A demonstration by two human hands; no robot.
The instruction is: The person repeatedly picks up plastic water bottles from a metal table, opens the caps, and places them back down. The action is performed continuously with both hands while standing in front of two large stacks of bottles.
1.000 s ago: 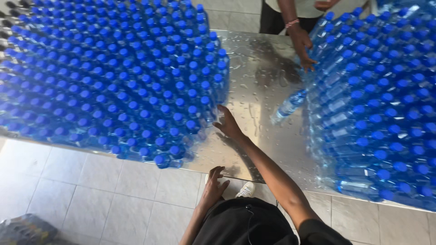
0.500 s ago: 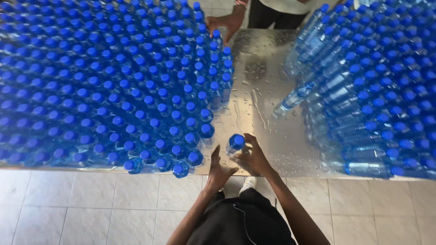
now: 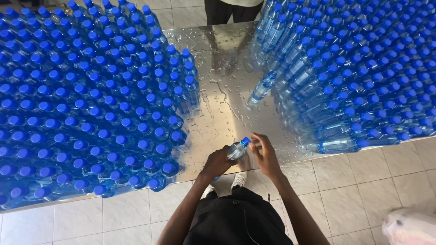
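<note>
Left hand (image 3: 217, 162), right hand (image 3: 265, 155) holding bottle (image 3: 238, 149), wet steel table (image 3: 222, 90)

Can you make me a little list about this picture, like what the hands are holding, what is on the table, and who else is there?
left hand: grips the body of a small water bottle
right hand: fingers on the same bottle
bottle cap: blue, on
table: shiny metal, wet with drops
left of the hands: upright bottles
right of the hands: more bottles
other person: stands at far edge
floor: pale tiles

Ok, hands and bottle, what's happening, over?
Left hand and right hand both grip one clear plastic blue-capped bottle at the wet steel table edge. Capped bottles massed left, more right. Gap between open.
</note>
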